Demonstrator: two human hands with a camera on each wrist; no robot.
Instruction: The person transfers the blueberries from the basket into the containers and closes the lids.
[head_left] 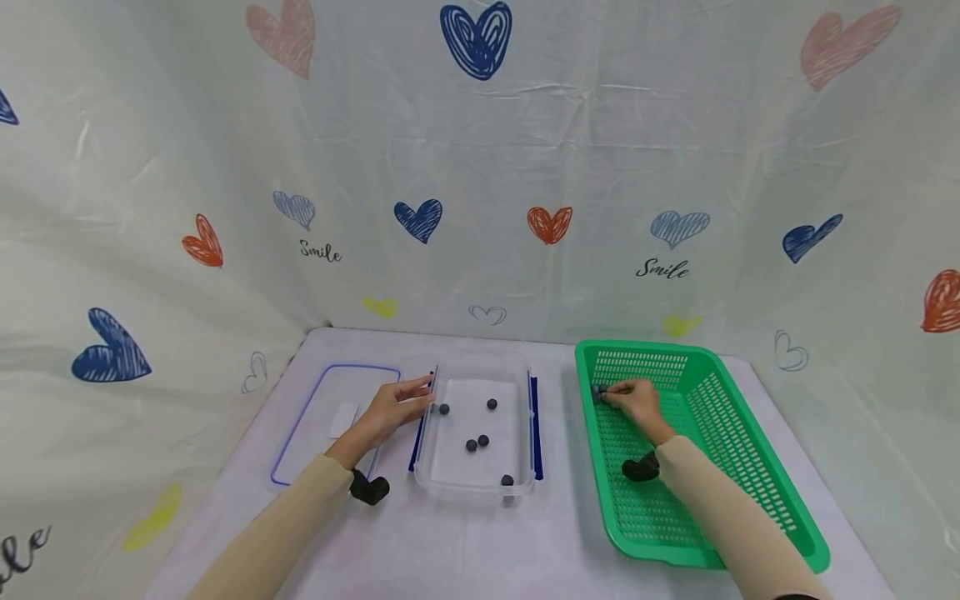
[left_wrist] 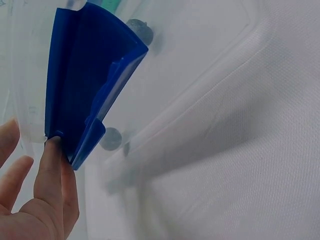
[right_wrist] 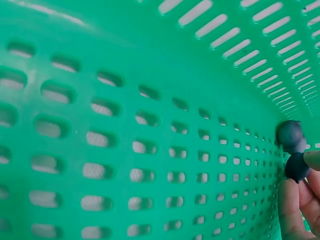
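The right hand pinches a berry at its fingertips in the basket, just beside another berry; the left hand, fingers extended, touches the box's clip.

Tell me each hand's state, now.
Left hand: open, fingers touching the clear box's blue side flap.
Right hand: closed, pinching a dark ball inside the green basket.
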